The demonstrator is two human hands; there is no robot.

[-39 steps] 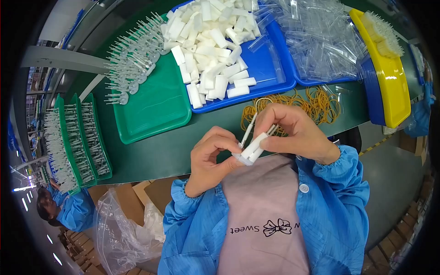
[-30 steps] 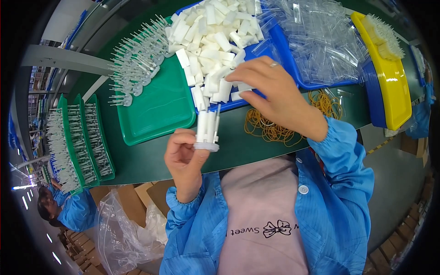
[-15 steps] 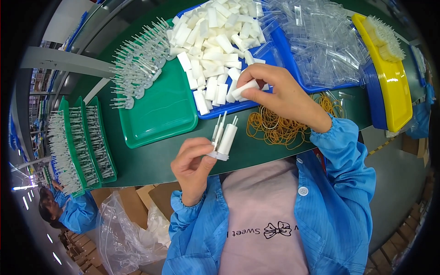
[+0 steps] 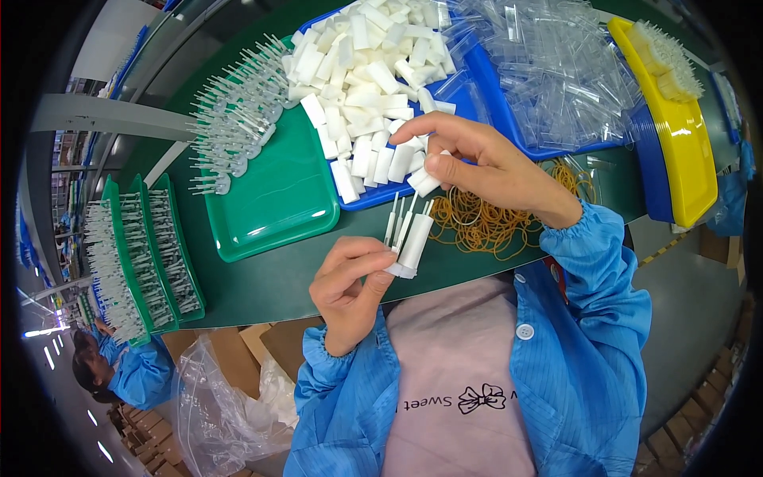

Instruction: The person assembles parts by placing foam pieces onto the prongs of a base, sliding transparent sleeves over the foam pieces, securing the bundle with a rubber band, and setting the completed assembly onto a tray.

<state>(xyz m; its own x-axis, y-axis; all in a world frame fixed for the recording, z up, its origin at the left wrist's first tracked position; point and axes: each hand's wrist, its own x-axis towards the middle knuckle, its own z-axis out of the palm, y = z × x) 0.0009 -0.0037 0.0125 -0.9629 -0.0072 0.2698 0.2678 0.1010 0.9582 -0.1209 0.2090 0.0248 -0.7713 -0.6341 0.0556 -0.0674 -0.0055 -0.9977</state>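
Note:
My left hand [image 4: 350, 290] pinches the round base of a small white pin assembly [image 4: 401, 271] over the near edge of the table. Several thin white rods rise from this base, and one white foam sleeve [image 4: 416, 241] covers part of them. Just above the rod tips is a second foam sleeve [image 4: 426, 182], held by my right hand [image 4: 497, 171] at the thumb, with the index finger stretched out. Whether this sleeve touches a rod I cannot tell. Behind my right hand, loose white foam sleeves [image 4: 381, 78] heap up in a blue tray [image 4: 377, 197].
More pin assemblies [image 4: 238, 119] lie along a green tray [image 4: 274, 215]. Stacked green trays [image 4: 159, 254] of them stand left. Brown rubber bands [image 4: 485, 222] lie by my right wrist. Clear plastic pieces [image 4: 556, 71] and a yellow tray [image 4: 683, 159] are right. A co-worker [image 4: 131, 370] sits left.
My right hand has brought its foam sleeve down from the tray's edge to the rod tips, its index finger now extended. My left hand has moved slightly right with the pin assembly.

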